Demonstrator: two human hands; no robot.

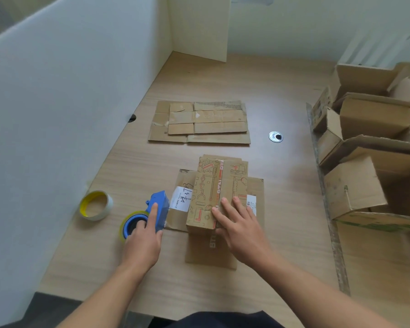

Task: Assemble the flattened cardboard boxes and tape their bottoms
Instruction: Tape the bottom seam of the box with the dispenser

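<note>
- Brown corrugated card, printed with orange line drawings: the printed box (pixel 217 195) is folded up into a long rectangular block. A strip of orange-lettered tape runs down its top seam.
- The box lies near the front middle of the desk on a flattened sheet (pixel 256 185) of plain card. A white label (pixel 181 198) with handwriting is stuck to the sheet, just left of the box.
- The right hand (pixel 237 223) lies flat on the near end of the box top, fingers straight and spread, pressing down.
- The left hand (pixel 143 237) holds the tape dispenser (pixel 158 209), made of blue plastic and loaded with a clear roll. The thumb is at the hub and the forefinger lies along the body.
- A spare tape roll (pixel 96 205) with a yellow core lies flat, well left of the dispenser.
- The desk (pixel 282 185) is pale wood-grain laminate with a round metal cable grommet (pixel 275 136). A white partition (pixel 57 102) runs along its left edge.
- A flat stack (pixel 199 123) of worn, creased card, not yet assembled, lies further back on the desk.
- Open cartons (pixel 365 138) are piled together at the right edge with their flaps up. What is inside them is mostly hidden.
</note>
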